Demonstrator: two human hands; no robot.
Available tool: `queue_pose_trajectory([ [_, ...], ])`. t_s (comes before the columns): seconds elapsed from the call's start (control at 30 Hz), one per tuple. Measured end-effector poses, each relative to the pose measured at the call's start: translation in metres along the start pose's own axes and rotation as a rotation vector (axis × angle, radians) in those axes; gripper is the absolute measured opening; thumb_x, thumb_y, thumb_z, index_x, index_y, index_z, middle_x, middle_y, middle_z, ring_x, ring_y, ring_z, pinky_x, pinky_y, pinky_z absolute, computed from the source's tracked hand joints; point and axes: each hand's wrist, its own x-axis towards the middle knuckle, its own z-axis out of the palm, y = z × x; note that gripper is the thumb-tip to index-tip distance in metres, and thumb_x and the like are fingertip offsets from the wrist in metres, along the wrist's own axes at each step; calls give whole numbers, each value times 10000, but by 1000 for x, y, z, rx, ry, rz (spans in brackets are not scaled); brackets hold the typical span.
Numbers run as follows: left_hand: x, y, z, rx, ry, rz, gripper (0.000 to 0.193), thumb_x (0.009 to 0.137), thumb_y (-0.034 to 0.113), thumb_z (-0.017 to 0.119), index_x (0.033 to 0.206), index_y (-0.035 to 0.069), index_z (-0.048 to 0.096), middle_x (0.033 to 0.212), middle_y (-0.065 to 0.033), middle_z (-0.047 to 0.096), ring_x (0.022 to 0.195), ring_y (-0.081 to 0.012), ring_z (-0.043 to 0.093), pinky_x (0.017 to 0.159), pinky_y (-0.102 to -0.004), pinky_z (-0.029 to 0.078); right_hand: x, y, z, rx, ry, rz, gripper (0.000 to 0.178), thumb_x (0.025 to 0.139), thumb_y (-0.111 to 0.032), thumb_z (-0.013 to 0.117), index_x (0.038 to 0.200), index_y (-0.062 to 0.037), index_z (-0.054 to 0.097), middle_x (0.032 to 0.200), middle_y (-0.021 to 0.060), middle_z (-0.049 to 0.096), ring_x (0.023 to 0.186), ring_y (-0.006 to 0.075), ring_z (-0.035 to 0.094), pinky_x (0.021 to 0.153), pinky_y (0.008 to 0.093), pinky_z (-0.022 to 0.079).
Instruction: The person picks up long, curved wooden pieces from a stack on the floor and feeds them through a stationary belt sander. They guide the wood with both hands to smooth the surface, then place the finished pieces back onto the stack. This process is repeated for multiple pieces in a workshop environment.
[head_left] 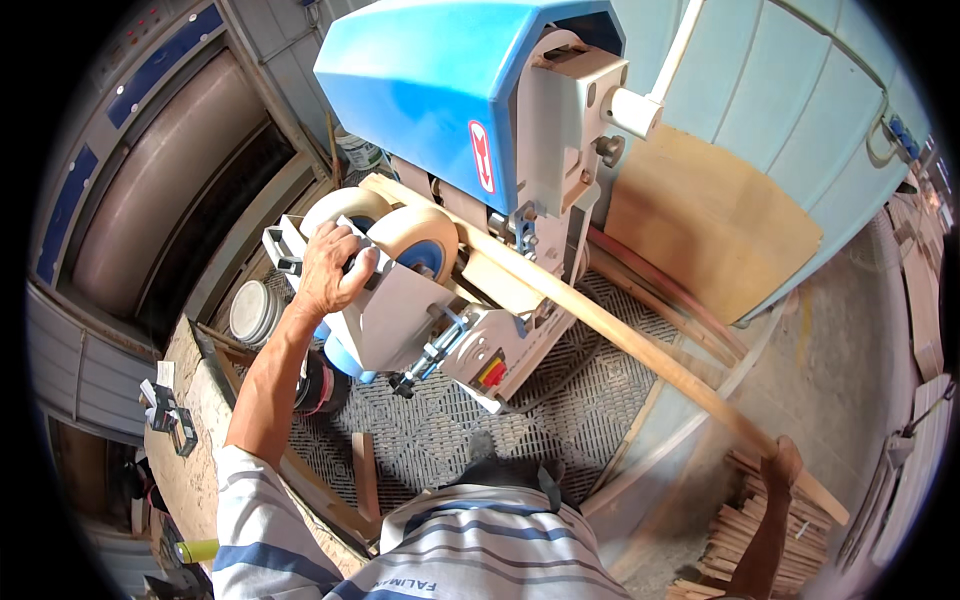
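A long round wooden pole [620,330] runs slantwise from under the blue-hooded sanding machine [420,90] down to the lower right. Near its lower end my right hand [783,465] is wrapped round it. The upper part lies against a pale feed wheel [415,240] with a blue hub, and a second pale wheel [345,208] sits to its left. My left hand [337,268] rests on the white wheel housing [390,315], fingers curled by a dark knob. What lies under those fingers is mostly hidden.
A red switch [491,373] is on the machine's near side. Stacked wooden strips [750,545] lie at lower right. A white bucket [256,312] stands left of the machine. Ribbed matting [440,440] covers the floor; a brown board [700,220] leans against the wall.
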Motion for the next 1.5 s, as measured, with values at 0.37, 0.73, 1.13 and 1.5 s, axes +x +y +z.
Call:
queue_pose_trajectory([
  [0.37, 2, 0, 14, -84, 35, -9, 228, 829, 178, 534, 692, -3, 557, 688, -154, 474, 718, -320, 451, 681, -412, 363, -14, 30, 28, -415, 82, -227, 114, 810, -211, 585, 820, -104, 549, 757, 93, 542, 719, 292, 562, 632, 417, 463],
  [0.73, -24, -67, 29, 48, -72, -57, 263, 933, 177, 449, 871, -72, 504, 959, -283, 505, 970, -453, 453, 973, -494, 325, -5, 26, 26, -170, 89, -172, 173, 697, -158, 644, 812, -80, 541, 815, 92, 595, 821, 298, 601, 707, 431, 486],
  [1.13, 6, 0, 5, -78, 26, 24, 181, 775, 174, 575, 679, 20, 568, 677, -119, 492, 697, -307, 445, 683, -407, 365, -11, 33, 31, -57, 86, -111, 176, 744, -158, 662, 875, -75, 579, 783, 151, 578, 768, 378, 567, 665, 466, 446],
  [1.5, 2, 1, 5, -43, 23, 6, 257, 792, 251, 565, 684, 19, 585, 677, -107, 498, 705, -280, 449, 733, -394, 355, -3, 16, 17, -1, 119, -125, 112, 760, -96, 592, 749, -34, 499, 713, 189, 534, 714, 424, 532, 623, 485, 429],
])
